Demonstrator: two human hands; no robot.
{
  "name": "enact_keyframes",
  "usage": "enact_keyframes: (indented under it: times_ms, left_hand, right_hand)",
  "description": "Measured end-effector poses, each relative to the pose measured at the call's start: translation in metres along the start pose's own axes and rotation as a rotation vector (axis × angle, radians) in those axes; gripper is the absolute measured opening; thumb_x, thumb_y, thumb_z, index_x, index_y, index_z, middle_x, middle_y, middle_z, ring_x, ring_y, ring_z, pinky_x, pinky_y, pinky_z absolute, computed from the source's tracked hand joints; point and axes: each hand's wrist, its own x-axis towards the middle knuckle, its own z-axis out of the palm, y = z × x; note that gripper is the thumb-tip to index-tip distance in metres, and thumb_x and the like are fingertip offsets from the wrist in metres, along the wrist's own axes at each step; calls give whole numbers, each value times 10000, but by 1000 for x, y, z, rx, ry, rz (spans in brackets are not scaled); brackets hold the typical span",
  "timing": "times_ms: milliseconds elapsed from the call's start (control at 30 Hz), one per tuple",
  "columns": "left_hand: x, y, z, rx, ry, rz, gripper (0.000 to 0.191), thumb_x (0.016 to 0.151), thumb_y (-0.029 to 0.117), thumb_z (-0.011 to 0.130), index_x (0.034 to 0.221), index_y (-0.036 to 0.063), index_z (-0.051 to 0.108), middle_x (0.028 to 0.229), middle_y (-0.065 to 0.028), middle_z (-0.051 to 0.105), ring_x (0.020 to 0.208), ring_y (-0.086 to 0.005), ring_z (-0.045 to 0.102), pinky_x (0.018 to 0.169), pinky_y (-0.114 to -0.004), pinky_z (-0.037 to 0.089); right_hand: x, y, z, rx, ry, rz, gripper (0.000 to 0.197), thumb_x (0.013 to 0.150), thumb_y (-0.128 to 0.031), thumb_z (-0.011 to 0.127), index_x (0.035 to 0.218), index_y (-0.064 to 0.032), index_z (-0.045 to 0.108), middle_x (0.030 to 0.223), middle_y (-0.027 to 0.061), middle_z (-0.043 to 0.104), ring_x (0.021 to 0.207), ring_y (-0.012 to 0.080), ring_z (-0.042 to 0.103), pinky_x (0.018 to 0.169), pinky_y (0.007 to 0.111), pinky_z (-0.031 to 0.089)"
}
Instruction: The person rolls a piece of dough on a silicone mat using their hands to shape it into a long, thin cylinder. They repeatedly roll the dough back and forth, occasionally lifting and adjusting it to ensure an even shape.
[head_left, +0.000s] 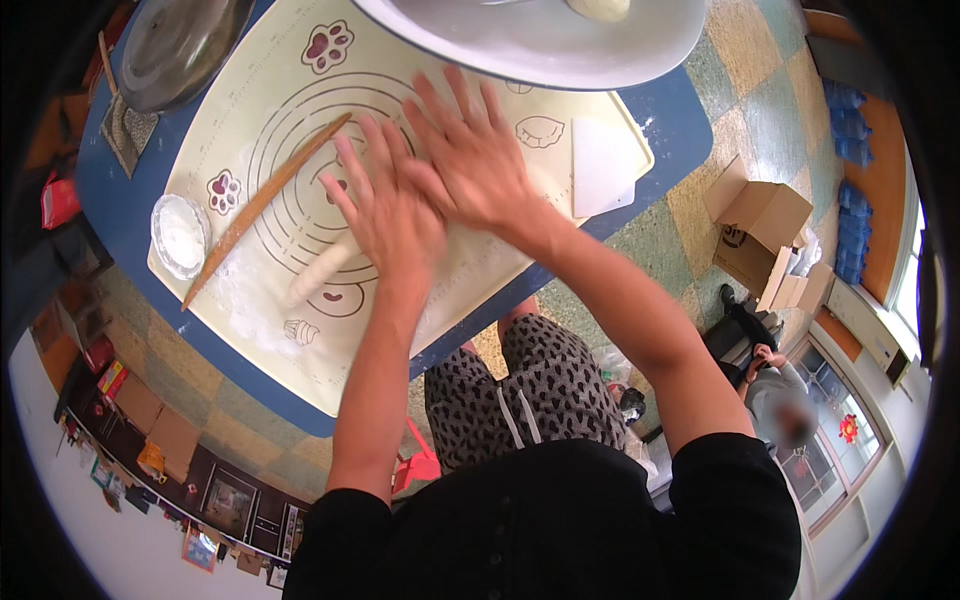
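Note:
A roll of white dough (324, 271) lies on a cream kneading mat (465, 315) printed with rings. My left hand (397, 214) presses flat over the dough, fingers spread. Beside it, my right hand (472, 154) is also spread flat, its thumb overlapping the left hand; both are slightly blurred. What dough lies beneath the palms is hidden. Left of the hands, a tapered wooden rolling pin (264, 206) rests slantwise on the mat. Loose flour (251, 289) is scattered around the pin's lower end and the dough's near end.
A large metal basin (480, 45) holding a dough ball (600, 7) overhangs the mat's far side. A bowl of flour (180, 236) stands left, a white dough scraper (600, 169) right. A metal lid (184, 49) sits far left on the blue table (675, 127). A person (776, 397) sits at right near a cardboard box (765, 210).

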Motion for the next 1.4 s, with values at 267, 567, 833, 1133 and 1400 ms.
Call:
enact_keyframes:
  times_ms: [267,567,833,1133,1400]
  left_hand:
    - [-83,45,-7,-55,-213,-48,788,1173,466,464,1802,14,316,1914,-192,199,1770,-454,118,1371,-727,-6]
    - [33,46,4,63,36,-27,742,1209,471,395,1776,-7,365,1899,-237,215,1761,-481,130,1371,-711,14]
    - [-96,60,7,-6,-217,169,801,1167,463,549,1805,39,314,1909,-173,230,1753,-476,174,1375,-717,80]
    - [21,90,6,89,-28,-17,784,1166,475,526,1734,-54,413,1879,-230,278,1738,-468,230,1376,-720,103]
    - [-15,85,26,38,-61,173,742,1181,448,504,1792,55,355,1911,-129,240,1752,-455,189,1387,-684,144]
  right_hand:
    - [-134,3,-43,-12,-187,176,631,1126,-225,611,1681,48,485,1818,211,418,1726,436,304,1394,609,245]
    - [-61,23,-39,151,121,136,588,1044,-76,686,1577,125,541,1683,322,521,1637,498,426,1346,576,379]
    - [-117,16,-48,227,115,249,623,968,78,624,1583,121,539,1692,307,523,1631,491,447,1322,563,414]
    - [-108,12,-49,361,269,307,624,922,131,600,1544,79,595,1684,281,550,1585,482,510,1292,543,446]
    - [-119,-1,-43,375,352,340,588,932,137,616,1515,62,625,1652,285,577,1541,483,552,1273,541,462]
